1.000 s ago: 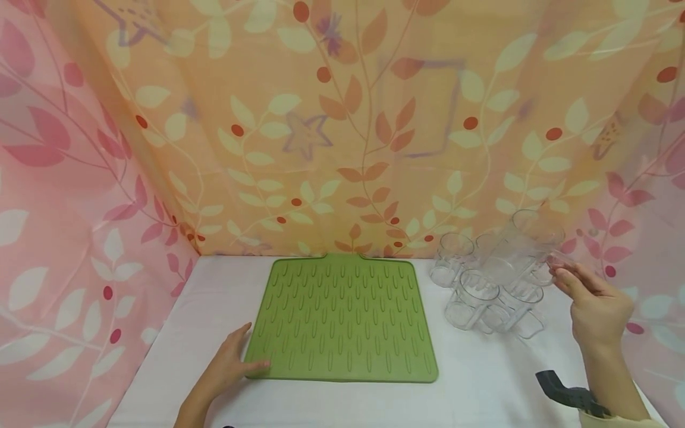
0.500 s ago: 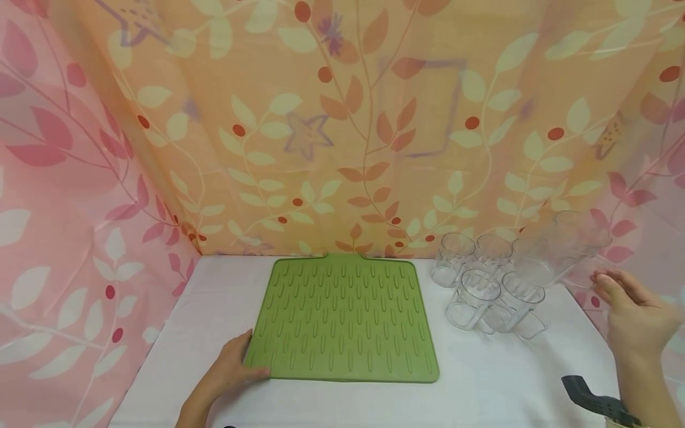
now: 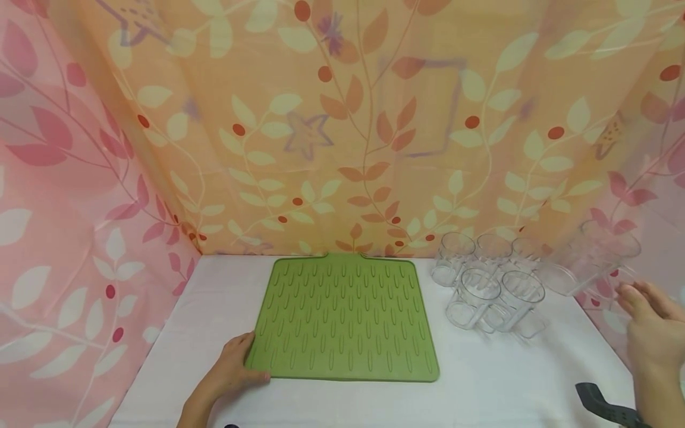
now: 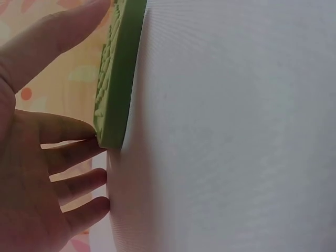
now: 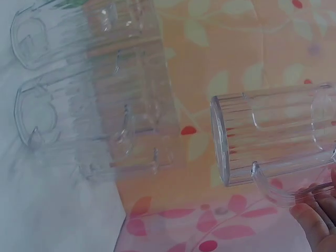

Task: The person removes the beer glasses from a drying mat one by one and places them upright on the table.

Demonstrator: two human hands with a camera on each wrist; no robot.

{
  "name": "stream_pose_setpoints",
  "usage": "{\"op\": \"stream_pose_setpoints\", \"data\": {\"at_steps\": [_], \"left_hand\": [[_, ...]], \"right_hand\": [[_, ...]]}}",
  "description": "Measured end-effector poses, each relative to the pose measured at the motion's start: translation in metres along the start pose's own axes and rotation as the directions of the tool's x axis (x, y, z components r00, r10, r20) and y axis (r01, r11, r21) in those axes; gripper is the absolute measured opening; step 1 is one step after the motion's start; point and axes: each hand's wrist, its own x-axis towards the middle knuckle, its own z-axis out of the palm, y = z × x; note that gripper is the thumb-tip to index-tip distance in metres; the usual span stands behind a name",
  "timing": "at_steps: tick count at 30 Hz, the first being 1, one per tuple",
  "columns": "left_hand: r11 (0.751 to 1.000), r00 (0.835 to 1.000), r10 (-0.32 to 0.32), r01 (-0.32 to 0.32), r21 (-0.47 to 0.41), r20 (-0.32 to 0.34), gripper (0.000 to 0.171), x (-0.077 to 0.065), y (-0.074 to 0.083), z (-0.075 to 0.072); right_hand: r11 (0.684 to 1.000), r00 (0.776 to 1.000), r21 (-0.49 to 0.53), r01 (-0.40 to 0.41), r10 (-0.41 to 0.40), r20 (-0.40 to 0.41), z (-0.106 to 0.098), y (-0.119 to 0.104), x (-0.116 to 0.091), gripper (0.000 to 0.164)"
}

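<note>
My left hand (image 3: 227,368) is at the near left corner of a green ridged mat (image 3: 342,321), its thumb by the front edge and its fingers along the left side. The left wrist view shows those fingers nearly straight, touching the rim of the mat (image 4: 118,79). On the far right, my right hand (image 3: 655,333) grips a clear mug (image 3: 605,255) by its handle. The held mug (image 5: 278,131) is off the table and tilted, with nothing visible inside. Left of it, several similar clear mugs (image 3: 473,300) stand upright in two rows.
A white cloth (image 3: 481,386) covers the table. Behind it hangs an orange leaf-patterned curtain (image 3: 203,160), with pink patterned curtains at the left (image 3: 69,249) and right. A black strap (image 3: 607,407) sits at my right wrist.
My right hand has carried the mug rightward from above the other mugs, then slightly lower, uncovering the back-row mugs. The left hand has shifted only slightly, and the mat lies still.
</note>
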Motion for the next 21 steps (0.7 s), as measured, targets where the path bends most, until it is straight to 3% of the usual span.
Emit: {"op": "stream_pose_setpoints", "data": {"at_steps": [4, 9, 15, 21], "left_hand": [[1.0, 1.0, -0.024, 0.024, -0.003, 0.008, 0.111, 0.0, 0.002, 0.0], [0.999, 0.999, -0.038, 0.038, 0.006, 0.007, 0.11, 0.0, 0.005, -0.001], [0.999, 0.999, -0.045, 0.046, 0.025, -0.01, 0.108, 0.002, 0.003, 0.0], [0.997, 0.997, -0.073, 0.074, 0.032, -0.016, 0.107, 0.003, 0.003, 0.0]], "right_hand": [[0.99, 0.993, -0.08, -0.117, 0.114, -0.045, -0.008, 0.002, -0.001, 0.02], [0.983, 0.983, -0.033, -0.18, 0.178, -0.053, -0.017, 0.006, -0.001, 0.018], [0.95, 0.967, -0.188, -0.249, 0.232, -0.109, -0.03, 0.014, 0.0, 0.021], [0.978, 0.971, -0.055, -0.202, 0.192, -0.143, -0.036, 0.029, -0.003, 0.018]]}}
